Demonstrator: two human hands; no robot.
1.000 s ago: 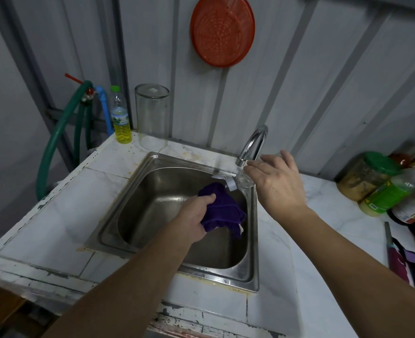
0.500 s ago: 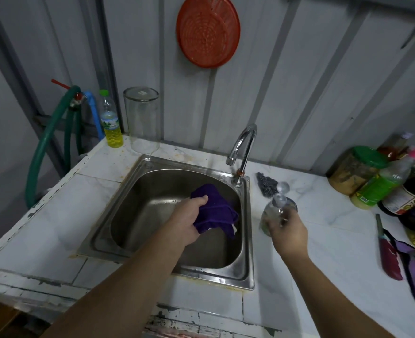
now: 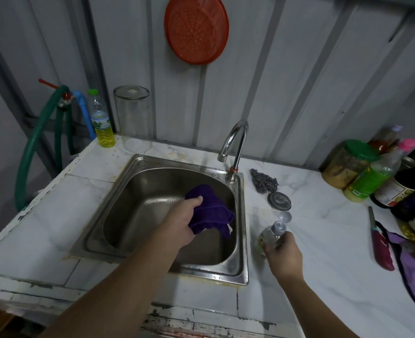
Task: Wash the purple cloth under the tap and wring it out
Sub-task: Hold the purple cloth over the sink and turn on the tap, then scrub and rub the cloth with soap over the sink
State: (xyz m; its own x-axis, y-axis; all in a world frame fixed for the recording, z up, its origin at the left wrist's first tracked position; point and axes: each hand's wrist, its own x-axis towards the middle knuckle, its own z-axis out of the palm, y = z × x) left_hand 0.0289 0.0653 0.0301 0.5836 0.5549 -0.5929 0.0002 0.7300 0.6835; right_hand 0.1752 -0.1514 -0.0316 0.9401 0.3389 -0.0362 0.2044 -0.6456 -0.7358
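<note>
On the wall in front of me hangs a round orange strainer [image 3: 196, 29]. At the far left of the table [image 3: 323, 240] stands a bottle of yellow liquid [image 3: 102, 123], and just beside it a tall clear container [image 3: 133, 118]. A green hose [image 3: 34, 152] loops down at the left. Right of the sink lie a steel scourer [image 3: 263, 181] and a round metal lid [image 3: 279, 201]. At the far right I see a green-lidded jar [image 3: 348, 163], a green bottle [image 3: 374, 175] and a red lighter [image 3: 382, 245]
</note>
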